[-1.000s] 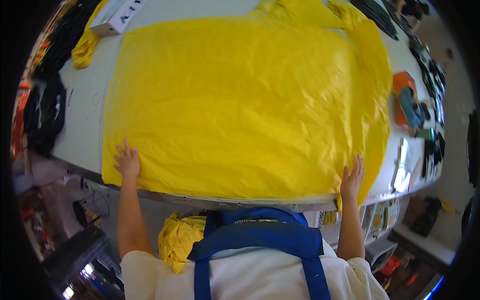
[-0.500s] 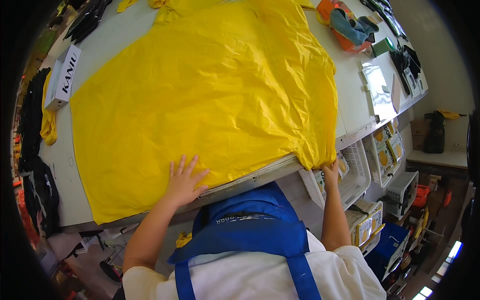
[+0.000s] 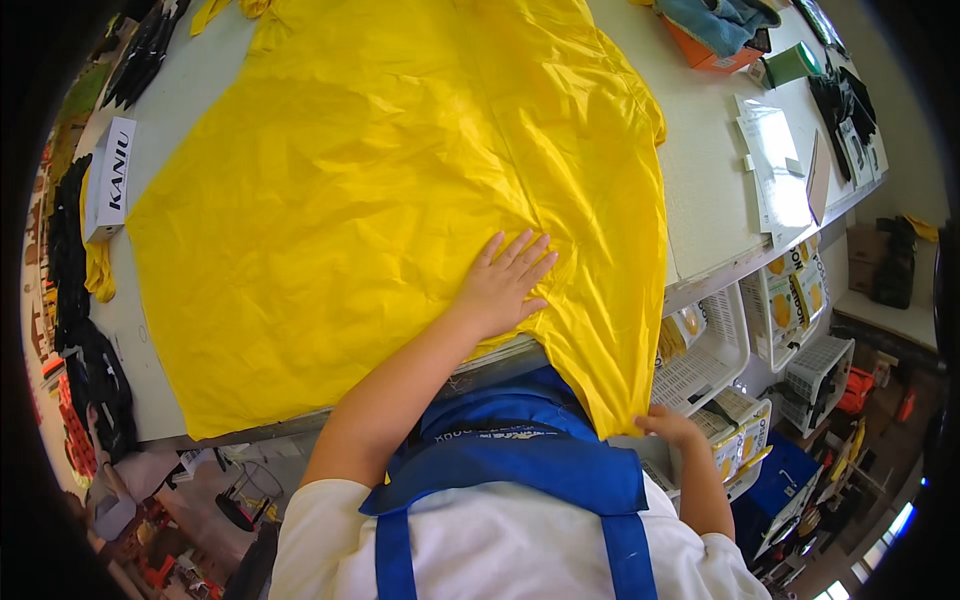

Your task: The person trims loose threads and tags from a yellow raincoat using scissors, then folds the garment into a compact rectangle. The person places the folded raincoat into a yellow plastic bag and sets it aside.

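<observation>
A white desk is seen from above, and most of it is covered by a large yellow fabric sheet, spread flat with fine wrinkles; one corner of the sheet is hung over the desk's near edge, in front of the person's chest. Places below are given relative to the sheet. At its near edge the left hand is laid palm down on the fabric, fingers spread wide and flat, nothing gripped. At the hanging corner, below the desk edge, the right hand is closed on the tip of the sheet; the pinch itself is partly hidden. A blue apron with straps over a white shirt is seen just below the sheet's near edge. Beyond the sheet's right side, white papers are laid on the bare desk, near its edge. Off the sheet's far right corner an orange box with blue-grey cloth on it is set. White plastic baskets are stacked under the desk, just right of the hanging corner. Off the sheet's left side a small white carton is placed, with dark clothing beyond it.
</observation>
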`<state>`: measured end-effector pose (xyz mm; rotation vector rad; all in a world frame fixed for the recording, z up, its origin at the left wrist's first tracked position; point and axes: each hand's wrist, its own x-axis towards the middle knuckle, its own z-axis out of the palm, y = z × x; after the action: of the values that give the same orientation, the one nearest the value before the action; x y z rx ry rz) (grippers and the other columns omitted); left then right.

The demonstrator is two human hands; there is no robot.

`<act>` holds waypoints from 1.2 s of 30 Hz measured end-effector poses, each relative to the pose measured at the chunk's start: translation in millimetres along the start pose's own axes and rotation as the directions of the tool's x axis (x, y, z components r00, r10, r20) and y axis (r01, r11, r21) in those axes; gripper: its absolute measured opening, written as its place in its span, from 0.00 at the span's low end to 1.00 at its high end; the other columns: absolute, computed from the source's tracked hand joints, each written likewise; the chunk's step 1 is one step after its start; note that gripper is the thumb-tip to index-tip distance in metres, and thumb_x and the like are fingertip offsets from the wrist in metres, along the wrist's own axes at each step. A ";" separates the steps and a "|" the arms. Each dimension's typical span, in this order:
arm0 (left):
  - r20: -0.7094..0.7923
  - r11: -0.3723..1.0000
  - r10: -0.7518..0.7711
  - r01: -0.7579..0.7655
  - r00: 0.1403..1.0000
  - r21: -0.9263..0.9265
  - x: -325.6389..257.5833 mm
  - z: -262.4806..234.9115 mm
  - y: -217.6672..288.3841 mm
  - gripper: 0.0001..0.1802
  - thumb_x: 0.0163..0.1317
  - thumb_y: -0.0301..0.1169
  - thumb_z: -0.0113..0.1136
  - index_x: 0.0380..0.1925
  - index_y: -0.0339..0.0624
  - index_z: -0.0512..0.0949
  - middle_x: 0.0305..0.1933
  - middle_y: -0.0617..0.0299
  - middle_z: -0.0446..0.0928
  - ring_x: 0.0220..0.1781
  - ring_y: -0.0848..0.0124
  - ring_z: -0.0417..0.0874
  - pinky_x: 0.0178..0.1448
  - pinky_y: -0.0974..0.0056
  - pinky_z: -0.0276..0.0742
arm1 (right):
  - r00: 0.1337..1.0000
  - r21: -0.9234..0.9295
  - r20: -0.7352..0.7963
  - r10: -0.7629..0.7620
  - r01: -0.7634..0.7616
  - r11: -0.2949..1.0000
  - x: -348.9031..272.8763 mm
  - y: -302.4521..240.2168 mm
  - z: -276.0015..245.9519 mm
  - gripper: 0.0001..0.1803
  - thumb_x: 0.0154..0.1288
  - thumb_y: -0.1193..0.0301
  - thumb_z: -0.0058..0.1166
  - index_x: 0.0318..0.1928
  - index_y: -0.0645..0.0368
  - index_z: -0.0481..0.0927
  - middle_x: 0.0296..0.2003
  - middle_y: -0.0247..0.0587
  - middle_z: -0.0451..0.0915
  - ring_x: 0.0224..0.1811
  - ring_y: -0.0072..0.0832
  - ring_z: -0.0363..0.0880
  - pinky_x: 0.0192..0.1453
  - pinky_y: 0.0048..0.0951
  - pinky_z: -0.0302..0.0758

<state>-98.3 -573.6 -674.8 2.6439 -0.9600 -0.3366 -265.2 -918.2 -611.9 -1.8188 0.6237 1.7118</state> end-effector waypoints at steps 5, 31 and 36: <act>-0.019 0.999 -0.027 0.026 0.999 -0.027 -0.4 1.3 0.5 0.35 0.66 0.53 0.43 0.70 0.54 0.53 0.76 0.62 0.48 0.77 0.63 0.45 0.76 0.49 0.33 | 0.977 0.859 -0.187 -0.097 0.211 0.467 12.8 42.1 6.6 0.27 0.62 0.62 0.46 0.58 0.65 0.71 0.52 0.51 0.77 0.55 0.39 0.75 0.62 0.37 0.69; -0.059 0.121 -0.986 0.423 0.155 -0.898 -200.4 -19.8 14.9 0.18 0.57 0.29 0.62 0.47 0.40 0.73 0.49 0.52 0.74 0.44 0.62 0.78 0.46 0.61 0.75 | -0.196 -0.842 -0.539 -0.819 0.118 0.526 68.8 -303.9 -150.3 0.20 0.58 0.61 0.57 0.51 0.50 0.74 0.47 0.43 0.74 0.58 0.41 0.66 0.62 0.49 0.57; -0.713 0.718 -0.588 0.654 0.383 -0.241 -151.0 -91.7 -26.2 0.30 0.49 0.34 0.69 0.52 0.44 0.69 0.51 0.49 0.69 0.52 0.52 0.70 0.55 0.56 0.69 | 0.033 -0.886 -0.220 -0.975 0.412 0.214 55.3 -293.9 11.3 0.24 0.58 0.60 0.58 0.53 0.54 0.72 0.51 0.45 0.70 0.57 0.45 0.65 0.61 0.48 0.59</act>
<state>-166.8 -437.0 -582.2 2.6651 0.3522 0.6696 -71.5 -692.2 -643.0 -2.5985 -0.8291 0.1015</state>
